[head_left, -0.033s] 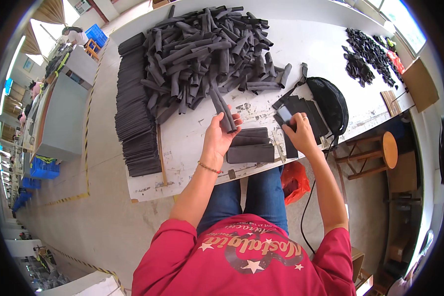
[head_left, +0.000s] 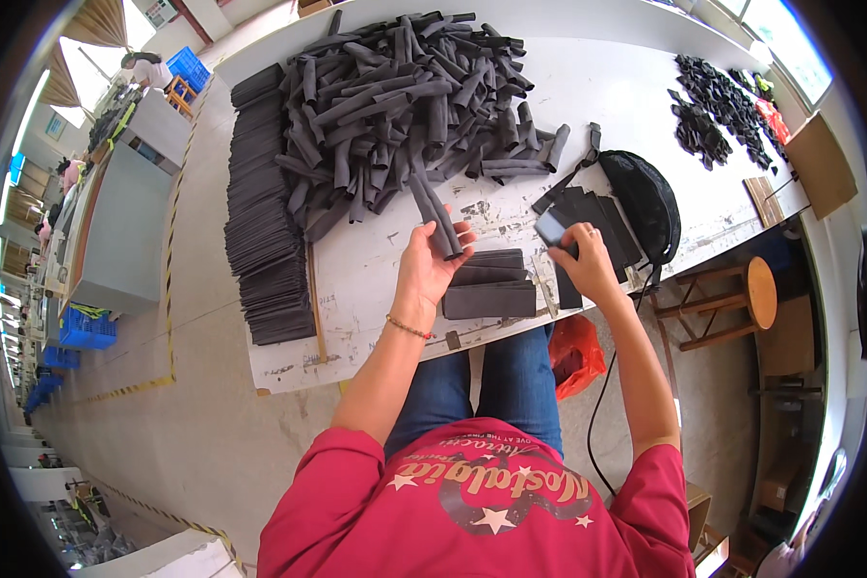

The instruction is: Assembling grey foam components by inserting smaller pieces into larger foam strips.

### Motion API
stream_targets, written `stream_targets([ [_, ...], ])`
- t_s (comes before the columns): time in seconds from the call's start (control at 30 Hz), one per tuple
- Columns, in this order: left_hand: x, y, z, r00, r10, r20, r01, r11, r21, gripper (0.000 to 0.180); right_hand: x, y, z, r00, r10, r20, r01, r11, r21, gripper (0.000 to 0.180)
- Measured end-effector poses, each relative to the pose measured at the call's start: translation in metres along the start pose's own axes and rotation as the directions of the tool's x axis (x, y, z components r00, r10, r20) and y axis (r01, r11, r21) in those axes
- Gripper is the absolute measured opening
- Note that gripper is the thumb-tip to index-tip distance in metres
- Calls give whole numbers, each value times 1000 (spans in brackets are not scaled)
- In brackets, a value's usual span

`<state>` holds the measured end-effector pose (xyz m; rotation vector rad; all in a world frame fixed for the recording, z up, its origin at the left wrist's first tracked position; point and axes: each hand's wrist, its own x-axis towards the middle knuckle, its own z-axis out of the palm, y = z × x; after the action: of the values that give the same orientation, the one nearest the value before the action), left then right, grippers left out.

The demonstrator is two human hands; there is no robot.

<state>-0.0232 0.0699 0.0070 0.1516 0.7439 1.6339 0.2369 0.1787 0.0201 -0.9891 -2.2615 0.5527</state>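
Note:
Near the front of the white table (head_left: pixel 356 284), my left hand (head_left: pixel 428 268) is closed around a dark grey rolled fabric tube (head_left: pixel 435 220). Its far end reaches the edge of a big heap of similar tubes (head_left: pixel 385 96). My right hand (head_left: pixel 588 262) grips a flat, grey, phone-like slab (head_left: pixel 552 228) by its near end, above dark flat pieces (head_left: pixel 602 217). Between the hands lie folded dark fabric pieces (head_left: pixel 491 299) in two short stacks. Just beyond my right hand rests a black curved pouch (head_left: pixel 643 204) with a strap.
A long row of stacked dark fabric pieces (head_left: pixel 265 212) lines the table's left side. Small black pieces (head_left: pixel 718 111) lie at the far right. A wooden stool (head_left: pixel 759 294) and a red plastic bag (head_left: pixel 576 356) are below the table edge. A person (head_left: pixel 149 69) sits far left.
The grey slab has shifted slightly left and tilted in my right hand. My left hand and the tube have barely moved.

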Motion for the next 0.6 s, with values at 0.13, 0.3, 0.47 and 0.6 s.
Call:
stream_targets([
  [0.13,-4,1,7,999,38,-20,-37,999,14,37,-10,-35,-3,999,-33,7,32,991,128,36],
  [0.3,-1,-6,7,994,51,-91,-55,998,-34,32,-24,-84,3,1000,2,-28,5,962,272,42],
  [0.47,0,-8,11,996,33,-80,-38,997,-61,31,-27,-94,14,993,-62,-103,83,973,218,39],
  [0.6,-4,-9,19,999,-2,-52,0,999,-37,25,-22,-97,18,976,-152,-153,172,977,128,33],
])
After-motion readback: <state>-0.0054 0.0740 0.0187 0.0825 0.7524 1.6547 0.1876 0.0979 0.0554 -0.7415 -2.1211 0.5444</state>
